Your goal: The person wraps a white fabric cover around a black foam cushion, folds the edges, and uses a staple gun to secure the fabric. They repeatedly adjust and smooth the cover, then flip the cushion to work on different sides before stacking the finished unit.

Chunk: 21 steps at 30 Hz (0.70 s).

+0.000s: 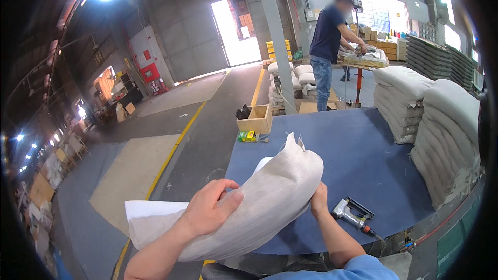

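Observation:
A large piece of light grey upholstery fabric [259, 210] with a white underside is held up, curved, over the near left of a blue-topped table [363, 161]. Its upper end is folded over into a rounded, bulging shape with a pointed corner. My left hand [213, 206] is closed on the fabric's left part, thumb on top and some fingers hidden behind the edge. At the rounded end's right edge, my right hand [319, 199] grips from the side, its fingertips out of sight. Close to my right forearm lies a silver and black air staple gun [354, 214] with its hose attached.
A wooden box [254, 122] and a small green-yellow carton [247, 136] sit at the table's far left corner. Stacks of grey padded pieces [448, 129] stand along the right. Beyond, a co-worker [326, 46] works at another table [371, 64], past a grey post [280, 36].

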Motion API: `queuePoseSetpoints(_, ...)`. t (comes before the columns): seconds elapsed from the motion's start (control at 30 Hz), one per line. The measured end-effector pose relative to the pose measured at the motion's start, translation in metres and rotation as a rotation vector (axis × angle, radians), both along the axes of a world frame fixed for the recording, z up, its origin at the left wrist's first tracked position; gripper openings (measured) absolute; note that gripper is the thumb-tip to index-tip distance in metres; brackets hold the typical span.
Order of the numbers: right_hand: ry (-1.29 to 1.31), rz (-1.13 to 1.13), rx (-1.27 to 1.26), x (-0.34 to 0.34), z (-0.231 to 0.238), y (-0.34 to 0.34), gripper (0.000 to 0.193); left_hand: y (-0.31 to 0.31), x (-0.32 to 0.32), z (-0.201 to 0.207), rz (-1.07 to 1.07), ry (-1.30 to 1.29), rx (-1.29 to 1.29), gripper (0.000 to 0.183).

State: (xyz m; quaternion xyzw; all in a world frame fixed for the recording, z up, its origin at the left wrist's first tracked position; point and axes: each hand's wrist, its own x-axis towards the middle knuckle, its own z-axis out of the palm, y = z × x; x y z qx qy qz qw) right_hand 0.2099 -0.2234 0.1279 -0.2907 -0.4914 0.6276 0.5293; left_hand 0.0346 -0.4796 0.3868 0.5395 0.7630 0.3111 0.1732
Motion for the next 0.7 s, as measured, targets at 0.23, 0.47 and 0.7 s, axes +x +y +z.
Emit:
queuePoseSetpoints(0.23,-0.178,-0.207,0.465,0.047,0.123,-0.024,0.032,-0.011,-0.005,-0.006,0.097,-0.059,0.161,0.027)
queuePoseSetpoints(0.47,-0.391,0.422,0.707,0.058,0.296,-0.091,0.034,-0.004,-0.013,-0.012,0.012,-0.233,0.295,0.023)
queuePoseSetpoints(0.7,-1.136,0.804,0.901,-0.011,0.348,-0.087,0.045,-0.003,-0.014,-0.022,-0.050,-0.369,0.407,0.020)
